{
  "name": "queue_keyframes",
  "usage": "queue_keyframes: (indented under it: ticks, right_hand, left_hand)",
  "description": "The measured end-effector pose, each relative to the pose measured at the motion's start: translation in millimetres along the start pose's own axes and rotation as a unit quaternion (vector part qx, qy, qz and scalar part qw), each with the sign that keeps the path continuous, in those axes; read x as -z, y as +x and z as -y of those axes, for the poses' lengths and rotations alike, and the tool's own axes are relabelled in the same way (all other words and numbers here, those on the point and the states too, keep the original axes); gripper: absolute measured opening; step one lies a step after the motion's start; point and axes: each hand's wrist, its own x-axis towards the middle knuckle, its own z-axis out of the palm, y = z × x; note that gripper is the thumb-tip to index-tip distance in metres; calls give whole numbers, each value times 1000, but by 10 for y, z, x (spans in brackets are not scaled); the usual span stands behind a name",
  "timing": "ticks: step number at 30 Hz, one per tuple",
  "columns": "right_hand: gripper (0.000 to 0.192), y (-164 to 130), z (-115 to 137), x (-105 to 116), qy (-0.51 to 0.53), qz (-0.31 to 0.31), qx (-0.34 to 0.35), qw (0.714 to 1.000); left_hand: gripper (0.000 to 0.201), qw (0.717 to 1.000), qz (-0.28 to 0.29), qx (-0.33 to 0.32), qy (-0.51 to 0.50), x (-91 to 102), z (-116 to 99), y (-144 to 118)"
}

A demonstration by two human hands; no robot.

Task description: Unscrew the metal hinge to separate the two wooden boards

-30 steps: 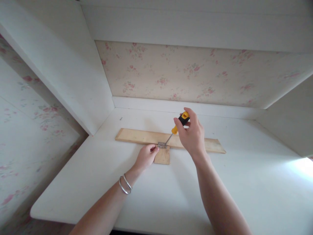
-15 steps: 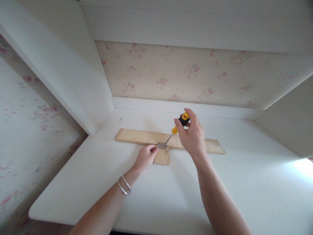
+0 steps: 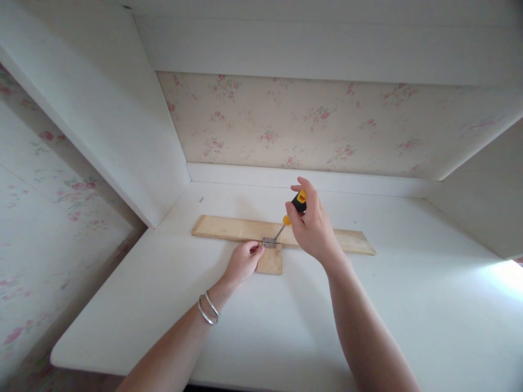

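Observation:
A metal hinge (image 3: 269,243) lies across the joint between a long wooden board (image 3: 229,226) and a short wooden piece (image 3: 270,261). My left hand (image 3: 242,261) is closed, thumb and fingertips pinched at the hinge's left end, beside the short piece. My right hand (image 3: 314,226) grips a yellow-and-black screwdriver (image 3: 300,201) by its handle. The shaft slants down to the left, and its tip meets the upper right part of the hinge. Whether a screw sits under the tip is too small to tell.
Both wooden pieces rest on a white tabletop (image 3: 171,305). A white side panel (image 3: 122,120) rises at the left, and a flowered wall (image 3: 253,120) stands behind. A white overhead panel (image 3: 286,49) crosses above. One small dark bit (image 3: 201,199) lies at the back left.
My right hand and the screwdriver handle have shifted slightly left, and the fingers have spread and turned around the handle. The tip stays at the hinge. My left hand holds its place.

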Motion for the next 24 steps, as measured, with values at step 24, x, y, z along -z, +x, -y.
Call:
queue_keyframes:
  ticks: [24]
  right_hand:
    - [67, -1, -35, -63, -18, -36, -15, 999]
  left_hand:
    - [31, 1000, -6, 6, -4, -16, 27, 8]
